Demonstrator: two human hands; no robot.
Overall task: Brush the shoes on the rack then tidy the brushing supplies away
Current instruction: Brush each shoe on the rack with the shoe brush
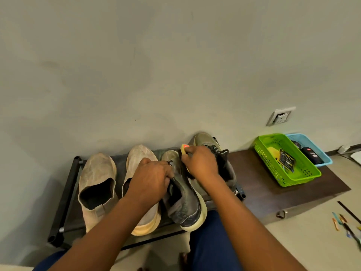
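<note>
A black shoe rack (66,192) stands against the wall with two beige slip-on shoes (97,184) on its left half. A grey sneaker (185,208) with a pale sole lies beside them, tilted on its side. My left hand (150,178) grips this sneaker at its collar near the laces. My right hand (201,163) holds a yellow-handled brush (184,148), its dark bristles against the sneaker's upper. The matching second grey sneaker (207,141) stands behind my right hand, partly hidden.
On a dark brown board (254,188) to the right stand a green basket (304,177) with a dark packet and yellow cloth, and a blue basket (324,157) with dark tins. A wall socket (280,116) sits above. Small coloured items (343,223) lie on the floor.
</note>
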